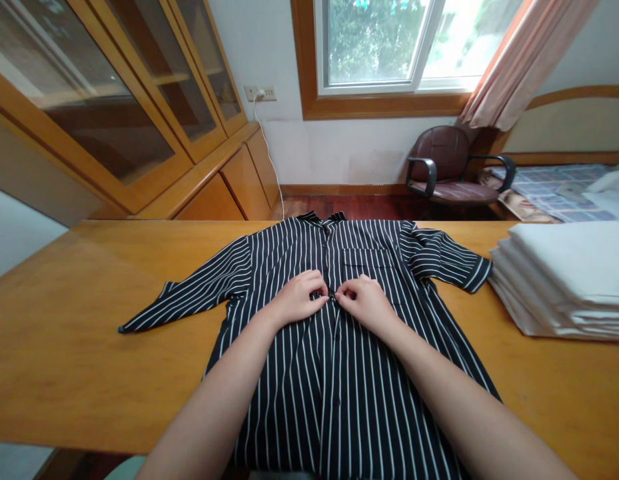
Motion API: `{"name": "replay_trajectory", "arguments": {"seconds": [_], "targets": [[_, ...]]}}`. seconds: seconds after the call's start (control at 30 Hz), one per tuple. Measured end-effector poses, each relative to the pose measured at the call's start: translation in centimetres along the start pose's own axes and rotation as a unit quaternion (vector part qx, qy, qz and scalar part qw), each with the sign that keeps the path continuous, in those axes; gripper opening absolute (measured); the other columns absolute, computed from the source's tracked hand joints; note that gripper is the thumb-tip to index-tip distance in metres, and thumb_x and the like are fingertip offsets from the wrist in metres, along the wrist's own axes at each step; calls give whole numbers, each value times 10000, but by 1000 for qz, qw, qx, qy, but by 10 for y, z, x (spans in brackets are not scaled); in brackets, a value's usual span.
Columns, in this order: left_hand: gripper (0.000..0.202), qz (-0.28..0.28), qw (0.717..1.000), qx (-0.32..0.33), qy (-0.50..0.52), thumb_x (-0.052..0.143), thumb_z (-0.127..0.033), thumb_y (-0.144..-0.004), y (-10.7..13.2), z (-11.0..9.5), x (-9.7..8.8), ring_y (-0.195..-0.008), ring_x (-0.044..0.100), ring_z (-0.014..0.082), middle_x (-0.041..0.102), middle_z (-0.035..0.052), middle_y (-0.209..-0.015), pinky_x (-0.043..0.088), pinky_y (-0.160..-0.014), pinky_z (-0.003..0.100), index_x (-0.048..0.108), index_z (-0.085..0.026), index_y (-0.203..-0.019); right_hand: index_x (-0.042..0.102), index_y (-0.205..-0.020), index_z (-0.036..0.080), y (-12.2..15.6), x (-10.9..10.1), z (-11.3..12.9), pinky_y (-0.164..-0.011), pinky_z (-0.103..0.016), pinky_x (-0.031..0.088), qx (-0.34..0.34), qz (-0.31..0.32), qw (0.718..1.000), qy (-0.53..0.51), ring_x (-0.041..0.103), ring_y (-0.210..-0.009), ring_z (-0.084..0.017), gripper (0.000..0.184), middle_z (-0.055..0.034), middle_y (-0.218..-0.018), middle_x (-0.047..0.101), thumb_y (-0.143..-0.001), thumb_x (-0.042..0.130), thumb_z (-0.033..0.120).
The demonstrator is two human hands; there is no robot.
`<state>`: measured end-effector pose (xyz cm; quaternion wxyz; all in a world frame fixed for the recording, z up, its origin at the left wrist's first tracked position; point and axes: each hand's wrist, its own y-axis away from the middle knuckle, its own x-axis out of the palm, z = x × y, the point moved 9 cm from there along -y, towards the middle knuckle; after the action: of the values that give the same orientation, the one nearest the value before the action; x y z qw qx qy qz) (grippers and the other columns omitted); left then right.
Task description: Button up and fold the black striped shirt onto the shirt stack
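The striped shirt [339,347] lies flat on the surface [79,333], collar away, its length running toward the person; left hand [296,298] and right hand [365,301] meet at its placket, fingertips pinched on the cloth; a white stack [564,280] sits to the right.

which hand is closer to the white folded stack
Right. The right hand pinches the striped shirt nearer the white folded stack; the left hand pinches beside it, farther off.
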<state>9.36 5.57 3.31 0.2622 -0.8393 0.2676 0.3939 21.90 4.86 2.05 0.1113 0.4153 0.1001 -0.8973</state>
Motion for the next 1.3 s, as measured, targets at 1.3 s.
{"name": "replay_trajectory", "arguments": {"seconds": [1.3], "targets": [[91,10,999,19,29,612,-191,-890,0,-4,-2,-838,581,173,594,23,-848,472,-795,306,647,-185,-807,713,-770,222,1,-5,-1,-763,-309,338,15,-20,1000,-17,543,-780,-193,123,10,-673,668,-854,628,197]]}}
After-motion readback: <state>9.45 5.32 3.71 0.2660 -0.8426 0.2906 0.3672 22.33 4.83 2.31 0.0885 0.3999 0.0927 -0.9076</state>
